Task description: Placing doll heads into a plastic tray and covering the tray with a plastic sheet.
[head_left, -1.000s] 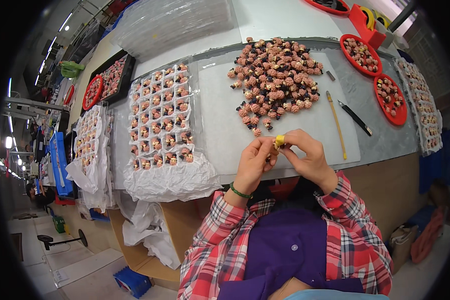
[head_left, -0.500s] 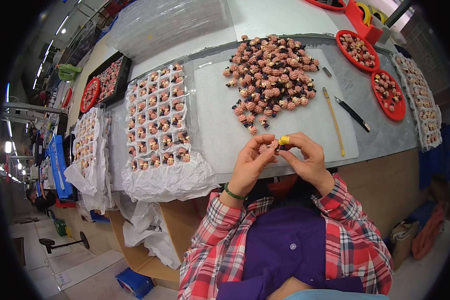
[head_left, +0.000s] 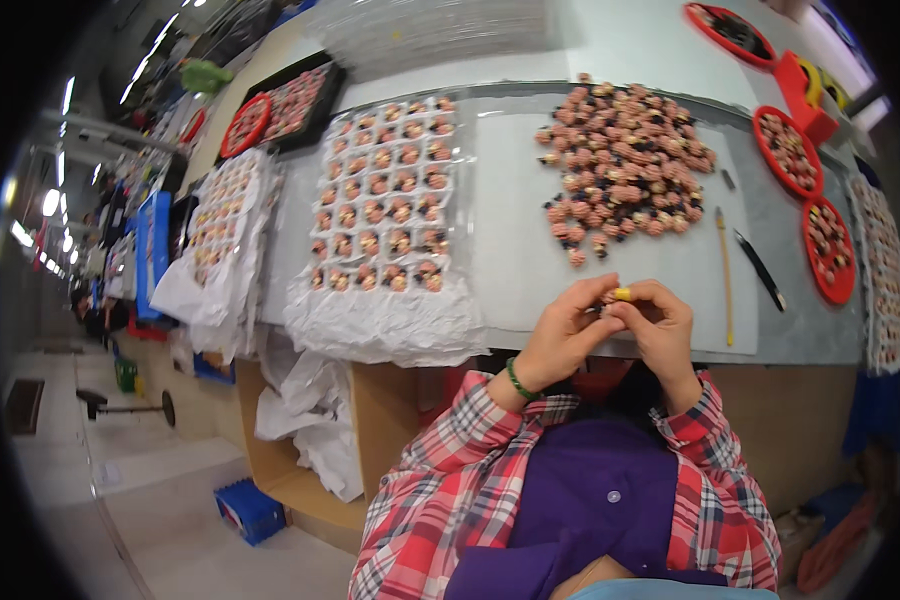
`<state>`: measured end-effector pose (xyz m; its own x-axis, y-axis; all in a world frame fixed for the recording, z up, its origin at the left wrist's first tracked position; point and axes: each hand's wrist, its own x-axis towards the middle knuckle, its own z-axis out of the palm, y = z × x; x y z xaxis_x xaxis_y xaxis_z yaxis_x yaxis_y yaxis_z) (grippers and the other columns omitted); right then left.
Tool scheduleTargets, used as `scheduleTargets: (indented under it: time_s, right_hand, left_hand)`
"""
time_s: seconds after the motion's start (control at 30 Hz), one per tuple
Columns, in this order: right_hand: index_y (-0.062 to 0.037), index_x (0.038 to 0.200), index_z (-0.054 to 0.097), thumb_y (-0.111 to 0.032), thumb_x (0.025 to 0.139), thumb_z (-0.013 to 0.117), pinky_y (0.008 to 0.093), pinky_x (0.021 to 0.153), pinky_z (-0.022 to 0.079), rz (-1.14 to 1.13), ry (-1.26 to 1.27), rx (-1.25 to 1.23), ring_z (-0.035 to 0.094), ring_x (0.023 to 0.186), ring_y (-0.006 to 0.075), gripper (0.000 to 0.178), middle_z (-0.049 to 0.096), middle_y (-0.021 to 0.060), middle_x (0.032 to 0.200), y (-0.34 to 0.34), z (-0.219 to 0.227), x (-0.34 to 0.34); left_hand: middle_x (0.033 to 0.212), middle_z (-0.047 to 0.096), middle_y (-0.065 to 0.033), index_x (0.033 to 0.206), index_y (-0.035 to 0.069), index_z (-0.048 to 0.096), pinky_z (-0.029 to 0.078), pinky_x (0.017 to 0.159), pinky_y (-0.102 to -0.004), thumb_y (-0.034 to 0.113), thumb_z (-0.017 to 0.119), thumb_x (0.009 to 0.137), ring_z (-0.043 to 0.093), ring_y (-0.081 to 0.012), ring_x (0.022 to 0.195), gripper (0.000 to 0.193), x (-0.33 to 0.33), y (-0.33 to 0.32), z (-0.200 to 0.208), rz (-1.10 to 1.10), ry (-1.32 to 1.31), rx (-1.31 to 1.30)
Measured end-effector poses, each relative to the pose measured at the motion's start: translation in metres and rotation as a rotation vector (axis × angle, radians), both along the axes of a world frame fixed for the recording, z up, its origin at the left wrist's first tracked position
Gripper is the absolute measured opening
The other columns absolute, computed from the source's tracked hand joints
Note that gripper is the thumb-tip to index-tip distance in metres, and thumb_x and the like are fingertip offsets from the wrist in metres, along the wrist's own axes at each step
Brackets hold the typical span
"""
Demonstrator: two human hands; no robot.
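My left hand (head_left: 568,332) and my right hand (head_left: 662,328) meet over the near edge of the worktable, fingertips pinched together. Between them is a small pink-haired figurine (head_left: 608,298), mostly hidden by the fingers. A yellow wrap (head_left: 622,294) covers a fingertip of the right hand. Just beyond lies a heap of like figurines (head_left: 630,160), pink with dark blue and cream parts, on a white sheet (head_left: 515,220). Left of the sheet, a tray (head_left: 390,185) lined with white tissue holds rows of these figurines.
Right of the heap lie a thin yellow-handled tool (head_left: 725,275) and a black pen-like tool (head_left: 760,270). Red bowls (head_left: 788,152) of figurines stand along the right side. More filled trays (head_left: 882,275) flank both sides. A black bin (head_left: 320,110) sits far left, an open cardboard box (head_left: 365,430) below.
The view has turned, so the table things appear shifted right. My hands stay pinched together, and the figurine between them is now more covered by my fingers.
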<state>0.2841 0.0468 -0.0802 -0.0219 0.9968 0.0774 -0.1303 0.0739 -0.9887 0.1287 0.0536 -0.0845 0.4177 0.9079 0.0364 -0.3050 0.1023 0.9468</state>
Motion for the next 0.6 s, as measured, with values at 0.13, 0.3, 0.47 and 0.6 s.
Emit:
scheduleTargets:
  time_s: [0.13,0.3,0.47,0.6]
  right_hand:
    - [0.0026,0.101,0.059,-0.005,0.088,0.060,0.0204,0.067,0.047,0.097,0.093,-0.021,0.056,0.078,0.0082,0.015,0.058,0.0033,0.088,-0.003,-0.009,-0.001]
    - [0.0019,0.104,0.059,-0.016,0.089,0.061,0.0215,0.065,0.046,0.086,-0.030,-0.006,0.055,0.073,0.0091,0.023,0.058,0.0040,0.088,0.000,-0.008,-0.004]
    - [0.0014,0.103,0.059,-0.017,0.089,0.062,0.0214,0.065,0.046,0.103,-0.034,-0.035,0.055,0.073,0.0081,0.022,0.059,0.0031,0.086,0.002,-0.013,-0.009]
    - [0.0012,0.102,0.060,-0.015,0.089,0.061,0.0211,0.064,0.045,0.110,-0.058,-0.032,0.054,0.072,0.0078,0.021,0.060,0.0028,0.085,0.002,-0.010,-0.011]
  left_hand:
    - [0.117,0.053,-0.0072,0.128,-0.002,0.047,0.045,0.092,-0.0276,-0.001,0.058,0.086,0.053,-0.0140,0.105,0.043,-0.022,-0.010,0.017,0.064,0.214,0.048]
    - [0.098,0.060,-0.0089,0.119,-0.001,0.054,0.048,0.078,-0.0267,0.004,0.059,0.085,0.058,-0.0134,0.086,0.035,-0.128,-0.007,0.037,0.733,0.552,0.273]
    - [0.094,0.061,-0.0130,0.118,-0.005,0.054,0.047,0.080,-0.0344,0.007,0.059,0.081,0.057,-0.0243,0.085,0.040,-0.273,-0.014,0.015,1.206,1.177,0.297]
    - [0.103,0.059,-0.0184,0.119,-0.005,0.052,0.039,0.092,-0.0412,0.010,0.056,0.081,0.053,-0.0329,0.095,0.041,-0.301,-0.011,-0.004,1.067,1.466,0.162]
